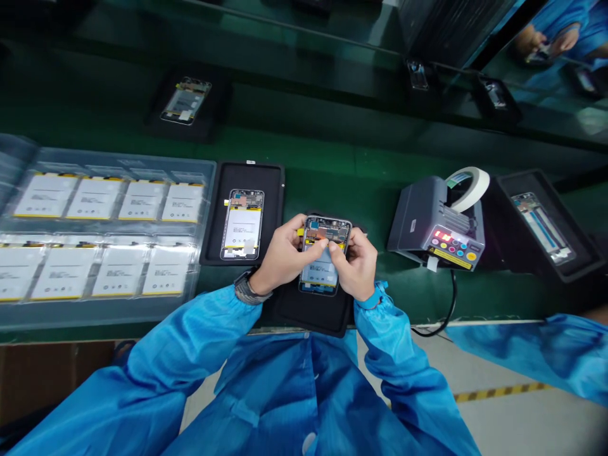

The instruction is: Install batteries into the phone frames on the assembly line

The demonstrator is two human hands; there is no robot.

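Observation:
An opened phone point(323, 256) with its back off, circuit board and battery showing, sits over a black holder tray point(308, 313) at the near table edge. My left hand point(281, 256) grips the phone's left side, fingers curled round it. My right hand point(357, 263) grips the right side, with its thumb pressing on the yellow strip near the board. Both wrists wear blue sleeves; a watch is on the left one.
A second open phone point(242, 224) lies in a black tray point(275, 183) to the left. Clear trays of white batteries point(102, 237) fill the left. A grey tape dispenser point(439, 225) stands right, beside another trayed phone point(541, 228). Another person's blue sleeve point(536, 358) is at lower right.

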